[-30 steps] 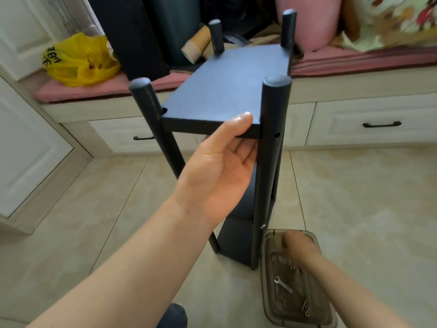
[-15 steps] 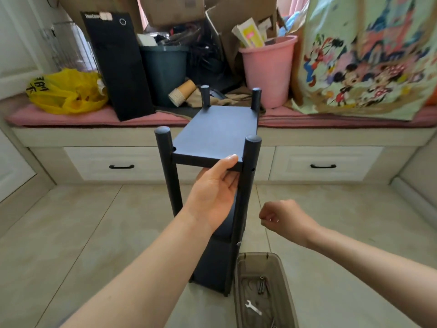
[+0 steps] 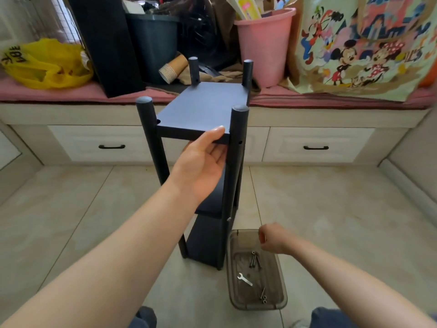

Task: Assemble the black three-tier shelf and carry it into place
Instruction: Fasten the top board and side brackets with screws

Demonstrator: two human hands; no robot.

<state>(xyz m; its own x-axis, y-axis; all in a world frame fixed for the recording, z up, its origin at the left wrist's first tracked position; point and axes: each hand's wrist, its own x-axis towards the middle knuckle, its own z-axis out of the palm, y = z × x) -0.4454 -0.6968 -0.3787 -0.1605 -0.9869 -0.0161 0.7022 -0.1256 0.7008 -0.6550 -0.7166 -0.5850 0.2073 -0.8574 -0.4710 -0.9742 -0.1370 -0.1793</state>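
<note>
The black three-tier shelf (image 3: 203, 107) stands upright on the tiled floor in front of me, with four round posts rising above its top board. My left hand (image 3: 203, 164) grips the front edge of that board beside the near right post (image 3: 237, 129), thumb on top and fingers underneath. Low on the right, my right hand (image 3: 272, 237) hovers with curled fingers over the far rim of a clear brown tray (image 3: 281, 301). Nothing shows in it. Inside the tray lie several screws (image 3: 254, 259) and a small wrench (image 3: 244, 279).
Behind the shelf runs a low window bench with white drawers (image 3: 314, 145) and a pink cushion. On it stand a pink bucket (image 3: 264, 43), a dark bin (image 3: 153, 43), a black panel (image 3: 106, 43), a yellow bag (image 3: 45, 62) and a cartoon-print bag (image 3: 361, 48). Tiled floor stretches on both sides.
My right hand rose from the tray as a fist and has dropped back to the tray's far rim. My left hand has kept its grip on the top board.
</note>
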